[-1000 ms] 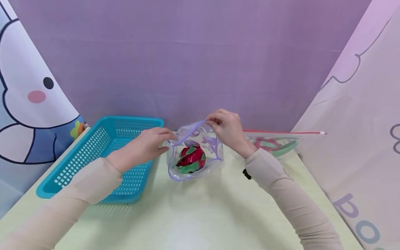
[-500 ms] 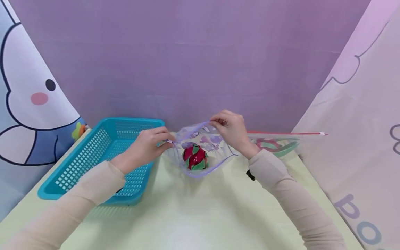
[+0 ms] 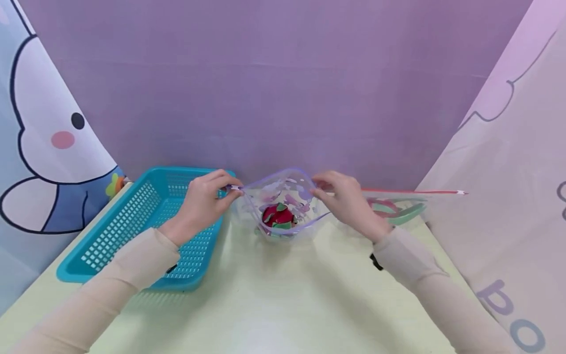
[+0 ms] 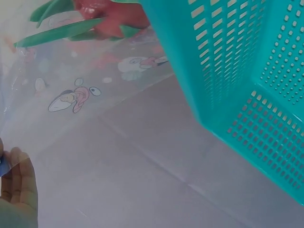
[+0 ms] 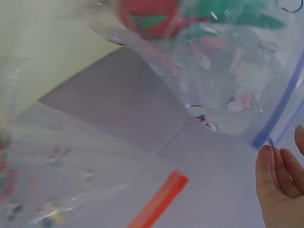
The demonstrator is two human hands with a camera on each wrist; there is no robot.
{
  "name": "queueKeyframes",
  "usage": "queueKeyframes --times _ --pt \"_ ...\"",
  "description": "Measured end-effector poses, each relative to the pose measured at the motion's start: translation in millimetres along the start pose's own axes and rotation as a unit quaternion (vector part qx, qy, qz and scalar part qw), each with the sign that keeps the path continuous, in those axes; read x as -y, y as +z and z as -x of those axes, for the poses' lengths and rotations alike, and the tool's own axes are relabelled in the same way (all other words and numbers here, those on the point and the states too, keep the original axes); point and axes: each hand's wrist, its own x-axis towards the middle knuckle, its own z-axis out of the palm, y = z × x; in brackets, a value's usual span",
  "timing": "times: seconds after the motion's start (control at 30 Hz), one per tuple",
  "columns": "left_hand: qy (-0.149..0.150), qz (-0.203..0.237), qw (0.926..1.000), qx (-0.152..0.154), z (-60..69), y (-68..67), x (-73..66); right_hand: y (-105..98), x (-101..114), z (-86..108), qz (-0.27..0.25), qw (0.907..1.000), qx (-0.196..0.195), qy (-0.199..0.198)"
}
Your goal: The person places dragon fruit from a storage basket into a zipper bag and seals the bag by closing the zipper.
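A clear zip bag (image 3: 289,184) with a purple rim and printed figures stands unzipped on the table. Inside lies a red dragon fruit (image 3: 277,215) with green scales, partly covered by the bag's near rim. My left hand (image 3: 203,201) pinches the bag's left corner at the zip slider (image 3: 235,187). At the opposite side my right hand (image 3: 347,199) has its fingers at the rim. In the right wrist view the fingertips (image 5: 267,154) touch the purple zip strip (image 5: 280,111), the thumb standing apart from them. The left wrist view catches only part of the left fingers (image 4: 21,178).
A blue perforated basket (image 3: 196,282) stands left of the bag, under my left forearm. To the right lies another clear bag with a red zip (image 3: 411,191), holding green and pinkish-red items (image 3: 404,215). A purple backdrop (image 3: 283,98) rises behind the table.
My left hand has gone from loose contact to pinching the bag's corner. The right hand has moved right and slightly down, its thumb now apart from the fingers. The bag's near rim has risen.
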Motion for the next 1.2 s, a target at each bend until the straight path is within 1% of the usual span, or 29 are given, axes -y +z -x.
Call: queueKeyframes --times 0.1,0.17,0.27,0.33,0.4,0.5,0.57,0.6,0.67,0.73,0.77,0.83,0.97,1.03,1.07,1.13,1.2 --pt "-0.003 0.003 1.0 0.0 -2.7 1.9 -0.5 -7 -8 21.2 -0.003 0.9995 0.022 0.025" --pt "-0.007 0.004 1.0 -0.004 -4.5 3.2 -0.6 -9 -16 29.9 -0.018 0.9982 0.034 0.047" --pt "-0.013 0.003 0.9999 -0.005 -5.5 2.8 0.1 -6 -26 34.0 -0.057 0.9943 0.042 0.08" --pt "-0.018 0.003 0.9998 -0.002 -5.6 2.6 0.2 -1 -30 34.5 -0.081 0.9926 0.039 0.082" --pt "-0.021 0.005 0.9998 0.003 -5.6 3.0 0.3 4 -32 35.1 -0.082 0.9948 0.025 0.055" --pt "-0.023 0.006 0.9997 0.004 -6.1 3.7 0.9 12 -32 34.2 -0.055 0.998 -0.015 -0.027" --pt "-0.026 0.006 0.9997 0.003 -7.0 3.4 2.4 14 -30 32.0 -0.032 0.9957 -0.047 -0.074" --pt "-0.028 0.006 0.9996 0.004 -7.7 3.0 3.5 15 -30 29.7 -0.025 0.9939 -0.06 -0.089" --pt "-0.036 0.007 0.9993 0.005 -10.1 1.2 7.0 11 -28 24.4 -0.017 0.9922 -0.077 -0.096" --pt "-0.053 0.01 0.9985 0.011 -13.8 -1.4 11.9 5 -26 17.9 -0.015 0.9932 -0.08 -0.083" --pt "-0.064 0.012 0.9978 0.014 -16.5 -3.2 14.2 1 -26 14.1 -0.017 0.9944 -0.078 -0.069" --pt "-0.095 0.019 0.9951 0.02 -23.2 -6.5 19.5 -8 -25 6.0 -0.016 0.9965 -0.071 -0.041" --pt "-0.172 0.045 0.9835 0.037 -40.7 -14.1 29.3 -24 -27 -11.6 -0.001 0.9981 -0.06 0.011" --pt "-0.2 0.054 0.9773 0.044 -48.7 -17.5 32.4 -32 -28 -19.4 0.008 0.9977 -0.059 0.031" --pt "-0.209 0.058 0.9751 0.046 -52.0 -19.0 33.3 -35 -28 -22.7 0.009 0.9973 -0.06 0.04" --pt "-0.216 0.059 0.9736 0.045 -56.2 -21.7 33.0 -40 -28 -27.4 0.007 0.9964 -0.063 0.056" --pt "-0.217 0.057 0.9736 0.041 -56.6 -23.3 31.5 -43 -27 -30.1 0.007 0.9958 -0.07 0.058"
